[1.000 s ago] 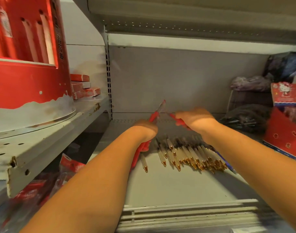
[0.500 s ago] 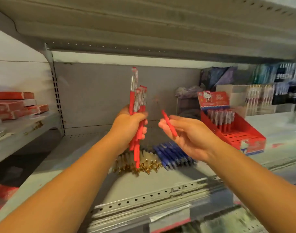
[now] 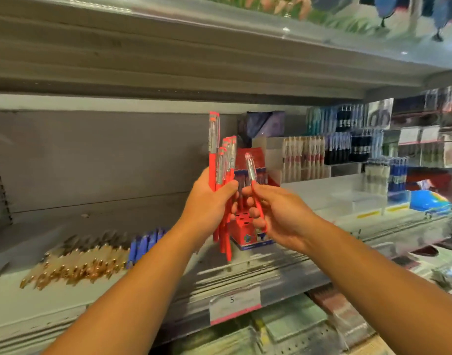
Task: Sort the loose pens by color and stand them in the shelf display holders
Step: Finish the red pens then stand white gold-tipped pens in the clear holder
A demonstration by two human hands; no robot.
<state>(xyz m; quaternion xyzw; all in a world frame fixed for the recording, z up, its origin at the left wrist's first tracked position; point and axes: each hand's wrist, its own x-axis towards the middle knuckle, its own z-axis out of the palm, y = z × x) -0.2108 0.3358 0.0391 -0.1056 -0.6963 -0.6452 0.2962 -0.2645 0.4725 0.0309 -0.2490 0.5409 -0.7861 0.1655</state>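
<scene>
A bunch of red pens [image 3: 221, 170] is gripped in the left hand [image 3: 209, 201], one red pen [image 3: 252, 172] pinched in the right hand [image 3: 278, 216], just before the red holder [image 3: 248, 235]. At eight o'clock, blue pens [image 3: 145, 244] and gold-tipped pens [image 3: 78, 262] are not yet stood up.

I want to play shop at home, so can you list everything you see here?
red pen bundle: several, red, held upright at centre
single red pen: one, red, right of the bundle
display holder: one, red, on the shelf behind the pens
blue pens: a row, blue, lying on the shelf
gold-tipped pens: a pile, gold tips, left of the blue pens
price tag: one, white and red, shelf edge
left hand: one, grips the bundle
right hand: one, pinches the single red pen
</scene>
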